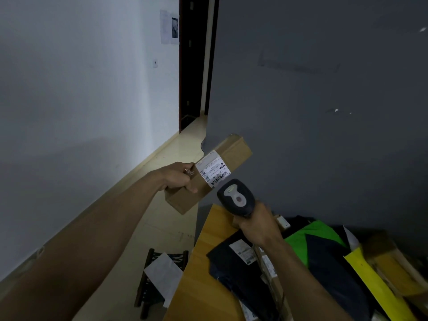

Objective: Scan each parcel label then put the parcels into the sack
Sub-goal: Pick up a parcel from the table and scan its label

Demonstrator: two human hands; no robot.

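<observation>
Your left hand (179, 178) clamps fingers and thumb round the near end of a long brown cardboard box parcel (234, 149). It holds the parcel in the air just below the middle of your view, over the pale floor, with the far end tilted up toward two o'clock. The white printed shipping label (214, 170) on the box faces you, with barcodes along its lower edge.

Your right hand (258, 229) is wrapped tight round the handle of a dark grey handheld barcode scanner (236, 196). The scanner's head sits at five o'clock from the label, close beside the box; whether they touch cannot be told.

At five o'clock in your view a light wooden table (206, 262) carries a heap of other parcels. These include a black plastic mailer bag with a white label (231, 274), a bright green plastic mailer (310, 237) and a yellow padded envelope (375, 281). At six o'clock, on the floor beside the table, a black slatted stand (148, 295) has a white sheet (162, 274) lying on it.
</observation>
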